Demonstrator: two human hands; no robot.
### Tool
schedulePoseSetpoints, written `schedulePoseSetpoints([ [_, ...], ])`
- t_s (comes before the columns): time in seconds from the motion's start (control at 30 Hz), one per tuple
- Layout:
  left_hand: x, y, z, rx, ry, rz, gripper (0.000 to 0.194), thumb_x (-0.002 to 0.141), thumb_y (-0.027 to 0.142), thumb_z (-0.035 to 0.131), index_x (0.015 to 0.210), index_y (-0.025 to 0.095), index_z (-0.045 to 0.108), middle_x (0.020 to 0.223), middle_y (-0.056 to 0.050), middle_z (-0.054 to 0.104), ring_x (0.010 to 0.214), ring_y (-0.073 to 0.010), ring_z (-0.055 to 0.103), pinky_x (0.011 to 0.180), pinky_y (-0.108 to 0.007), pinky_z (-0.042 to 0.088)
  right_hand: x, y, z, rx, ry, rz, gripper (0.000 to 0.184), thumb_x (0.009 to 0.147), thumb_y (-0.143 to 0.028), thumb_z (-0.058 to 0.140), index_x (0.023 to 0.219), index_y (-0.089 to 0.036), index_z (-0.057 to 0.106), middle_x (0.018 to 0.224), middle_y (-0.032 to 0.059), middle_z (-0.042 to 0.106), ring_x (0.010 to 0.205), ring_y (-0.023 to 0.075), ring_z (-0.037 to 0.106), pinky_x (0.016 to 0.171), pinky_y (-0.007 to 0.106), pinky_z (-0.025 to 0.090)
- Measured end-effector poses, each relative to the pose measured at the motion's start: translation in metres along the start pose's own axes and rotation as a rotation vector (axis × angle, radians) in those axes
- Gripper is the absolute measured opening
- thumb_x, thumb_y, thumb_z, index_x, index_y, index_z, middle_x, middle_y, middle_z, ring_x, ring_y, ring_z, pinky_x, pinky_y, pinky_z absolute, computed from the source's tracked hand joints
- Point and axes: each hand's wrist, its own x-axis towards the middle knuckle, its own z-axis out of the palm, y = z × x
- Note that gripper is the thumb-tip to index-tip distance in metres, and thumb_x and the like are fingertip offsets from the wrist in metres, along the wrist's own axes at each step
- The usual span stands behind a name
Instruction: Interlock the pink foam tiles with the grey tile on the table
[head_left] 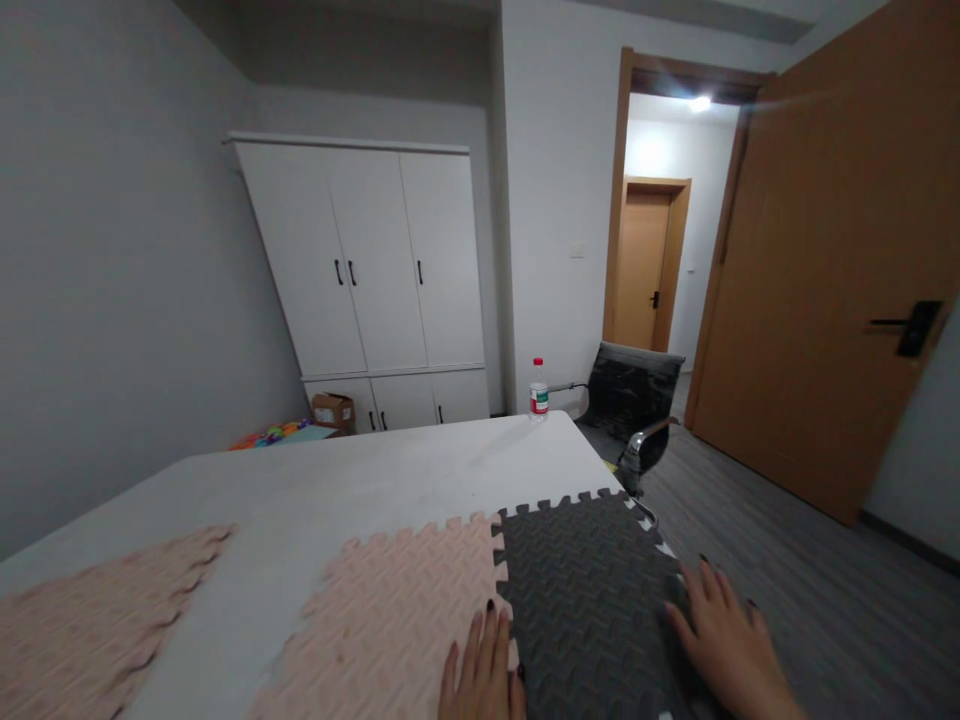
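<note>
A pink foam puzzle mat (390, 620) and a dark grey foam puzzle mat (585, 590) lie joined by their toothed edges on a white table (337, 480). My left hand (484, 670) lies flat on the seam between the two mats, fingers together. Over at the table's right side, my right hand (724, 635) presses flat on the right edge of the grey mat, fingers spread. Neither hand holds anything. A second pink mat (97, 620) lies apart at the near left of the table.
A water bottle (538, 390) stands at the table's far corner. A black office chair (634, 415) sits just beyond the right edge. A white cupboard (375, 280), a cardboard box (334, 410), an open wooden door (832, 270) and grey floor surround the table.
</note>
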Motion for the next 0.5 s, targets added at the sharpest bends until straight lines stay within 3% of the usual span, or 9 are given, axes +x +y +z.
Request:
schedulePoseSetpoints([
  [0.07,-0.001,-0.003,0.001,-0.048,-0.005,-0.005,0.052,0.077,0.018,0.032,0.128,0.024,0.038,0.138,0.003,0.036,0.128,-0.0208,0.037,0.104,-0.047,0.033,0.023,-0.057,-0.025,0.09,-0.036,-0.166,0.055,0.085,-0.043,0.031,0.129,-0.014,0.046,0.139,0.0148,0.039,0.129,0.0301,0.032,0.1,0.052,0.03],
  [0.13,-0.002,-0.008,0.002,-0.12,-0.04,0.006,0.051,0.078,0.023,0.034,0.129,0.026,0.036,0.138,0.004,0.034,0.129,-0.0213,0.035,0.105,-0.048,0.032,0.043,-0.117,-0.037,0.243,-0.118,-0.423,0.054,0.088,-0.043,0.026,0.132,-0.016,0.042,0.142,0.011,0.035,0.131,0.0225,0.03,0.102,0.04,0.031],
  [0.17,-0.002,-0.011,0.004,-0.154,-0.059,0.019,0.051,0.079,0.025,0.035,0.129,0.027,0.035,0.139,0.004,0.034,0.129,-0.0217,0.035,0.105,-0.049,0.033,0.05,-0.145,-0.036,0.301,-0.16,-0.524,0.054,0.089,-0.042,0.024,0.134,-0.017,0.039,0.144,0.0098,0.033,0.131,0.0205,0.03,0.103,0.038,0.03],
  [0.27,-0.002,-0.017,0.009,-0.193,-0.058,0.053,0.051,0.078,0.027,0.039,0.129,0.027,0.036,0.138,0.002,0.036,0.127,-0.0231,0.038,0.103,-0.048,0.036,0.061,-0.211,-0.014,0.34,-0.258,-0.624,0.055,0.089,-0.041,0.024,0.138,-0.016,0.032,0.146,0.0108,0.028,0.134,0.0226,0.023,0.105,0.046,0.022],
  [0.37,-0.002,-0.016,0.014,-0.143,0.03,0.025,0.05,0.076,0.025,0.04,0.126,0.026,0.043,0.133,0.001,0.043,0.123,-0.0236,0.043,0.101,-0.047,0.038,0.062,-0.241,0.017,0.329,-0.312,-0.649,0.058,0.089,-0.043,0.021,0.139,-0.015,0.029,0.146,0.0121,0.027,0.135,0.0241,0.02,0.106,0.051,0.014],
  [0.5,-0.002,-0.008,0.016,-0.08,0.107,-0.006,0.049,0.075,0.022,0.039,0.123,0.026,0.049,0.131,0.0,0.047,0.121,-0.0244,0.045,0.1,-0.05,0.038,0.06,-0.245,0.039,0.344,-0.314,-0.634,0.062,0.09,-0.046,0.015,0.141,-0.013,0.024,0.147,0.0124,0.024,0.136,0.024,0.016,0.108,0.05,0.009],
])
